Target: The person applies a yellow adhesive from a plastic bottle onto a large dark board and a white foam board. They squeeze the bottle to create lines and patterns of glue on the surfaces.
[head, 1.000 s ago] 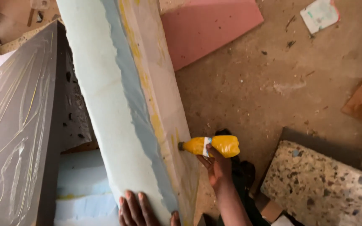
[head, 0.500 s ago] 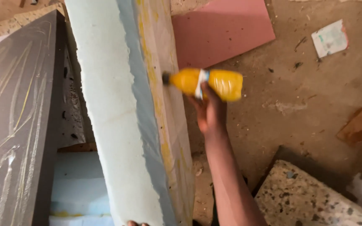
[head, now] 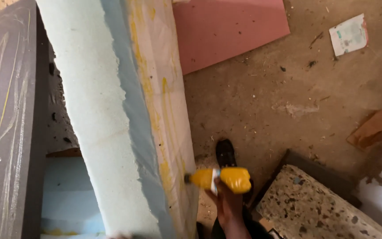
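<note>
We see a yellow squeeze bottle (head: 219, 179) at about five o'clock in the head view, lying sideways with its dark nozzle pointing toward nine o'clock and touching the edge of a tall foam slab (head: 111, 119). The right hand (head: 227, 204) is clamped around the bottle from below, which keeps the nozzle level against the slab's side face. That face is a cream strip streaked with yellow glue (head: 155, 115) running from twelve toward six o'clock; the sideways hold appears to suit laying such a line. The left hand is all but out of view at the bottom edge under the slab, so we cannot tell its state.

Outward from the slab: a dark grey board (head: 5, 119) stands at nine o'clock, a pale blue foam piece (head: 67, 194) lies at seven. On the dusty floor (head: 266, 102) a pink sheet (head: 231, 31) lies at one o'clock, a paper scrap (head: 349, 34) at two, a speckled slab (head: 315, 208) at four. A black shoe (head: 225, 152) stands just above the bottle.
</note>
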